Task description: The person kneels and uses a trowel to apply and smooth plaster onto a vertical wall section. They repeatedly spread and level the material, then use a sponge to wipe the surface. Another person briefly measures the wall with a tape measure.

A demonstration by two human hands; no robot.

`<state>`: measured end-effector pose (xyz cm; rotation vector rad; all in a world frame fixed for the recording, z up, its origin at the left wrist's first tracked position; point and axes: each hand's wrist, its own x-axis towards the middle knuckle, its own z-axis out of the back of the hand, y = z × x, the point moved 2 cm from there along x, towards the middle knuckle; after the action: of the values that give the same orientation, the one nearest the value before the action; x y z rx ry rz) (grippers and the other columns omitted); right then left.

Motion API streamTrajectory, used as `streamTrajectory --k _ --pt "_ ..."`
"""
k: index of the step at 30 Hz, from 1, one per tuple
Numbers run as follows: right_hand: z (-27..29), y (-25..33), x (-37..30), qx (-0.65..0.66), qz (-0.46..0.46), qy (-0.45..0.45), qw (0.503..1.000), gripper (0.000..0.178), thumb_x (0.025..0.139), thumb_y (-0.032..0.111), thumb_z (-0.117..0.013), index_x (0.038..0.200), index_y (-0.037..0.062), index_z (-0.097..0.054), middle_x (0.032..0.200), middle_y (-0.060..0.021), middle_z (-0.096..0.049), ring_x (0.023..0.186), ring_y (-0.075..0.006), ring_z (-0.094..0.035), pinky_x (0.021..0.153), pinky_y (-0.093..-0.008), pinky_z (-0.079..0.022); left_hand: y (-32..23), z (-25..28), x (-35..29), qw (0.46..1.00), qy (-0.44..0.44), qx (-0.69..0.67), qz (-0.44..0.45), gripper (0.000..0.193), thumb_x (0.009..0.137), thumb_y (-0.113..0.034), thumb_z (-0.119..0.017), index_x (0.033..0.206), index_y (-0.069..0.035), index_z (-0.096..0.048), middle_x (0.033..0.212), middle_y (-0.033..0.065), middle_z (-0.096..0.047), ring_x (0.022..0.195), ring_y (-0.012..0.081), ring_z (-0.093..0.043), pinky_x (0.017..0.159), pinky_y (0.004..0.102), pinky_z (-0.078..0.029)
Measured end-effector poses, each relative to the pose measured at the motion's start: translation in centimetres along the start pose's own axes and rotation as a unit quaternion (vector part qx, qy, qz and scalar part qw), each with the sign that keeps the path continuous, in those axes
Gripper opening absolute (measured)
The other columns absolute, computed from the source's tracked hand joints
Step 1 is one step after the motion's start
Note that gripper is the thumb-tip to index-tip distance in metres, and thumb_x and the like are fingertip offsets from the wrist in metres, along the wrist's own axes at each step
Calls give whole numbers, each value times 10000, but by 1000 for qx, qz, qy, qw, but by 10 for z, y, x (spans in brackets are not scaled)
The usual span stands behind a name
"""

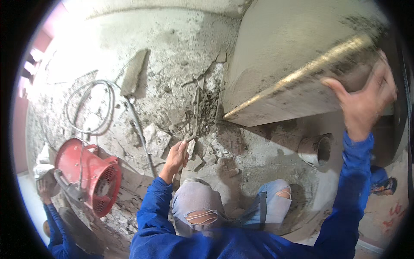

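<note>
My left hand [176, 157] is closed round the handle of a thin metal tool [197, 112]. The tool looks like a trowel seen edge-on, and its long narrow part points away from me over broken rubble [172, 116]. Raised at the right, my right hand [365, 99] has its thumb and fingers apart. It is slightly blurred and lies by the side face of a grey plastered wall corner [297, 97]; whether it presses on it I cannot tell. A bright yellowish strip [302, 71] runs along that corner edge.
A red portable fan [88, 175] stands at the left, near a coiled hose [92, 108]. A flat slab piece [134, 73] lies beyond. A short pipe stub [315, 150] sits below the wall corner. Another person's blue sleeve [62, 231] shows at lower left; a shoe [384, 186] at right.
</note>
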<state>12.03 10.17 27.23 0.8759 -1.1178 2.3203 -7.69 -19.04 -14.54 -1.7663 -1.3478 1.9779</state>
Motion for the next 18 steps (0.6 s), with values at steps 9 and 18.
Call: streamTrajectory --k 9,18 --pt "-4 -4 -5 43 -67 -57 995 1093 576 768 -686 1466 196 -414 1326 -10 -457 1155 -272 -405 1012 -496 -312 -38 -4 -78 993 -72 -39 -84 335 1011 -419 -499 978 -87 -525 625 24 -481 447 120 -462 391 278 -376" --pt "-5 -4 -5 66 -75 -65 993 1155 488 678 -802 1460 197 -406 1340 9 -452 1162 -277 -415 1008 -568 -338 -103 -52 -141 989 -11 6 -146 320 1029 -368 -487 870 -90 -479 663 -1 -481 479 96 -468 418 257 -395"
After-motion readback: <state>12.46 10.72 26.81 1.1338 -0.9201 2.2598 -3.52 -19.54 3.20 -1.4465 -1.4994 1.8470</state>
